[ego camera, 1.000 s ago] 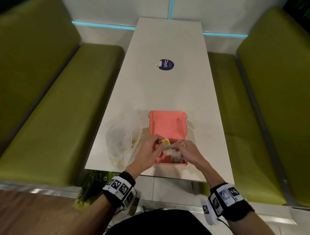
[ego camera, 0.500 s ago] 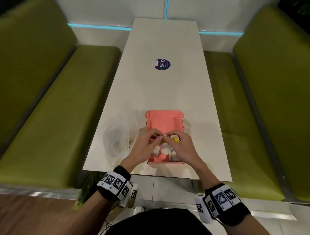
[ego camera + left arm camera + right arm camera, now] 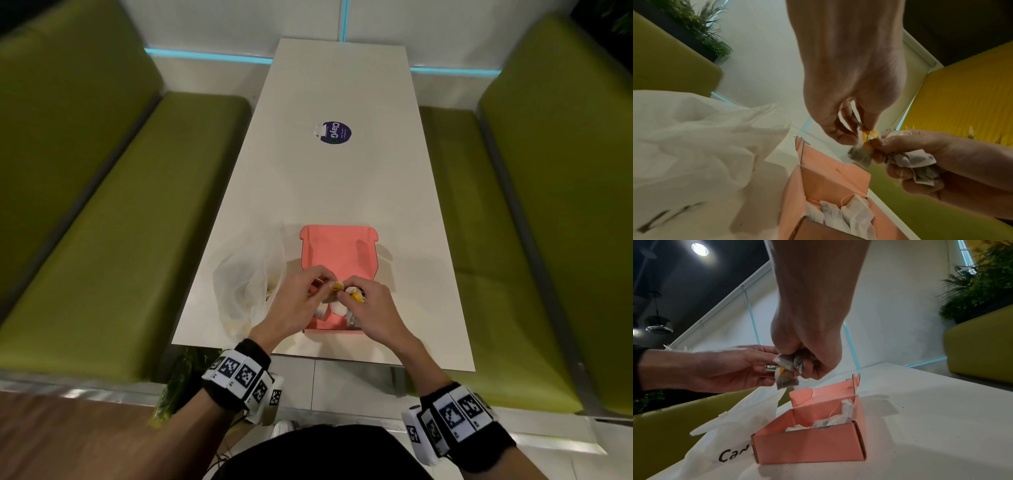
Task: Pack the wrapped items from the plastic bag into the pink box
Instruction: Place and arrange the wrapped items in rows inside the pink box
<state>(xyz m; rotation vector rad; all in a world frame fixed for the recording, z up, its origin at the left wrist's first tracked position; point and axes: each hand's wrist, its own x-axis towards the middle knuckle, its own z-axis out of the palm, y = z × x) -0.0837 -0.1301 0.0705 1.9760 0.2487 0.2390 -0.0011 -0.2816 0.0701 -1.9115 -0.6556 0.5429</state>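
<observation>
The open pink box (image 3: pixel 337 250) (image 3: pixel 812 446) (image 3: pixel 830 181) sits near the table's front edge with several white wrapped sachets (image 3: pixel 838 418) (image 3: pixel 846 216) inside. Both hands hover just above it. My right hand (image 3: pixel 371 308) (image 3: pixel 807 356) (image 3: pixel 941 162) grips a bunch of sachets (image 3: pixel 914 160) (image 3: pixel 797 363). My left hand (image 3: pixel 301 298) (image 3: pixel 849 91) (image 3: pixel 725 368) pinches the yellow tag (image 3: pixel 869 135) of one sachet (image 3: pixel 861 155) (image 3: pixel 786 380) hanging from that bunch. The translucent plastic bag (image 3: pixel 246 284) (image 3: pixel 694 138) (image 3: pixel 725 426) lies crumpled left of the box.
The long white table (image 3: pixel 342 178) carries a round purple sticker (image 3: pixel 334 132) farther back. Green benches (image 3: pixel 102 240) flank it on both sides. Potted plants (image 3: pixel 978 288) stand behind the right bench. A green bag (image 3: pixel 178 387) lies on the floor under the table's left front corner.
Both hands have kept working the sachets together over the box; the left hand's fingers now pinch the yellow tag close against the right hand's bunch.
</observation>
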